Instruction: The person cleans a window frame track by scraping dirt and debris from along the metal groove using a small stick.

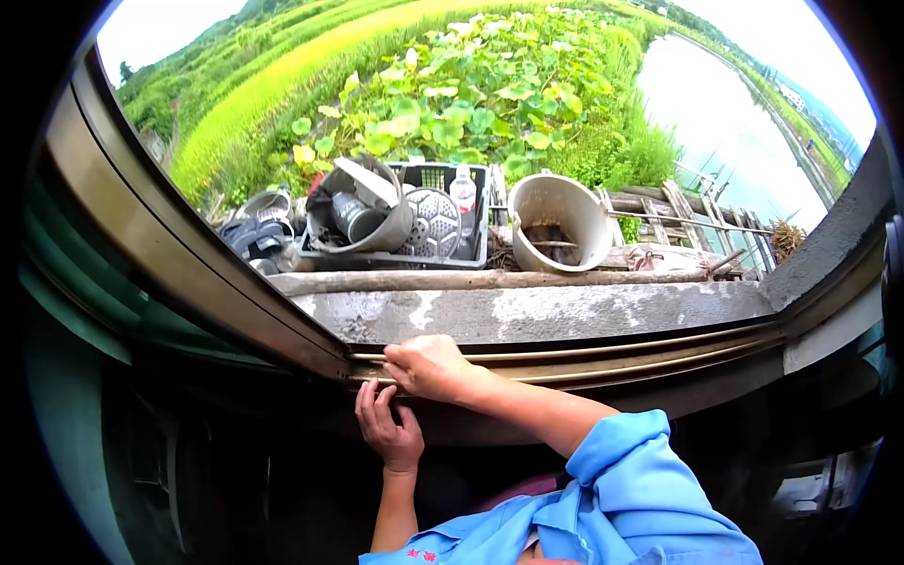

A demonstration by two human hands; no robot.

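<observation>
My right hand [431, 367] is closed in a fist over the left end of the metal window track [612, 367], beside the foot of the brown window frame [198, 217]. Whatever its fingers hold, if anything, is hidden underneath. Just below, my left hand [391, 433] rests with bent, parted fingers against the inner edge of the track. Its fingertips almost meet my right hand, and no object shows in it. Both hands are at the left corner of the window opening.
A concrete ledge [546, 314] runs outside the track. Beyond it stand a white bucket [589, 221], a black crate [482, 221] with a plastic bottle [462, 191], and a grey bucket [400, 226] holding a can. Leafy plants [461, 104] and water [706, 104] lie farther out.
</observation>
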